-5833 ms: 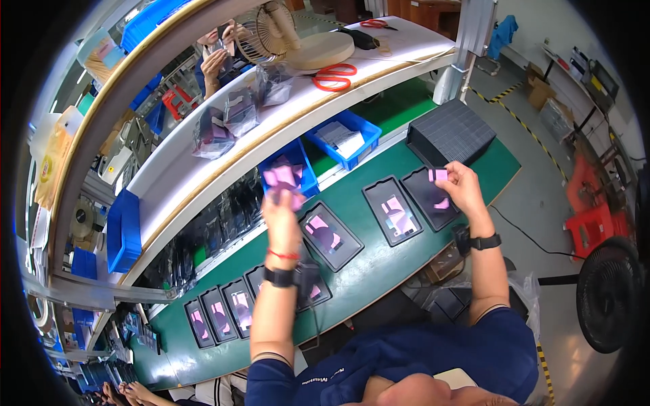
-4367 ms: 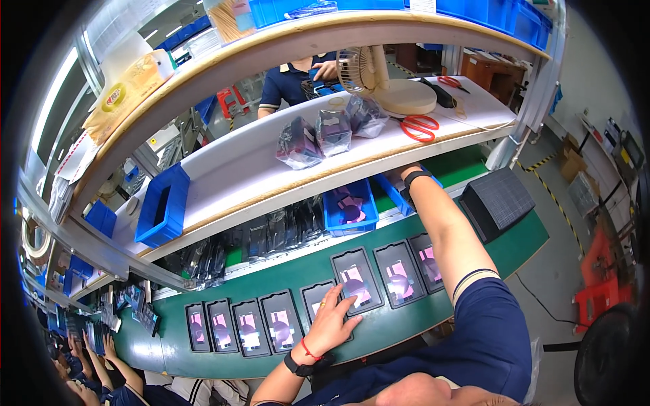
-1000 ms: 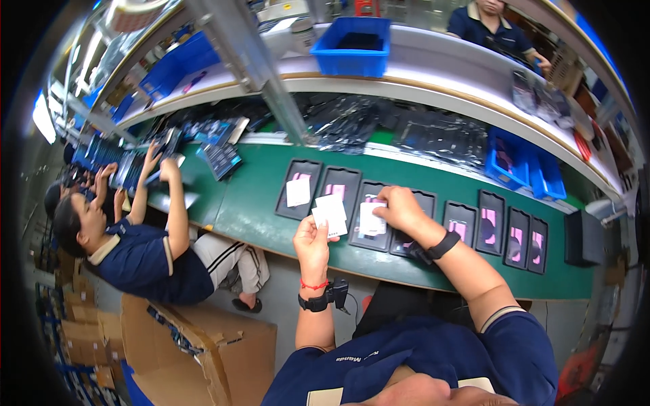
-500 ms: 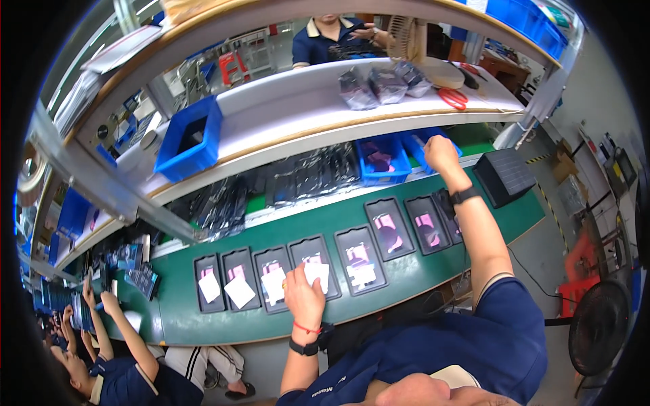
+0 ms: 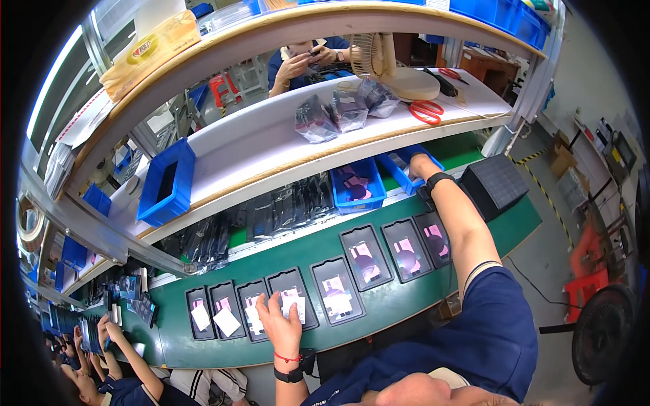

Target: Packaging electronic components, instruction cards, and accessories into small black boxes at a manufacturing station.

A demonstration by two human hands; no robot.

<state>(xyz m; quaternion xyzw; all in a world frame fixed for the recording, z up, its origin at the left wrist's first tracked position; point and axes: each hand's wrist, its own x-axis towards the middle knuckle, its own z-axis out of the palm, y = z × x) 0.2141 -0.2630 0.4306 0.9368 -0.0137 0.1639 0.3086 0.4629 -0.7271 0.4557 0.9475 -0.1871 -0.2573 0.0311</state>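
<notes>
My left hand point(image 5: 281, 328) is above the row of black trays, its fingers spread and nothing visible in them. Beneath its fingertips lies a white card point(image 5: 295, 310) in one black tray point(image 5: 308, 292). My right hand point(image 5: 421, 166) reaches into the right-hand blue bin point(image 5: 397, 178) under the shelf. Its fingers are hidden below the bin's rim, so what they hold is not visible. Beside it, another blue bin point(image 5: 366, 206) contains pink and dark pieces. More black trays point(image 5: 338, 262) line the table, each with pink pieces in it; several also have white cards or white pieces on top.
Black plastic-wrapped items point(image 5: 291, 206) lie along the table's back. A dark box point(image 5: 494, 186) stands right of my forearm. The shelf point(image 5: 257, 135) above bears wrapped bundles point(image 5: 349, 109), red scissors point(image 5: 426, 112) and a blue bin point(image 5: 169, 183). Co-workers sit at left and opposite.
My right hand has lowered from above the right-hand bin into it. The left hand has lifted a little and spread its fingers. My view has shifted.
</notes>
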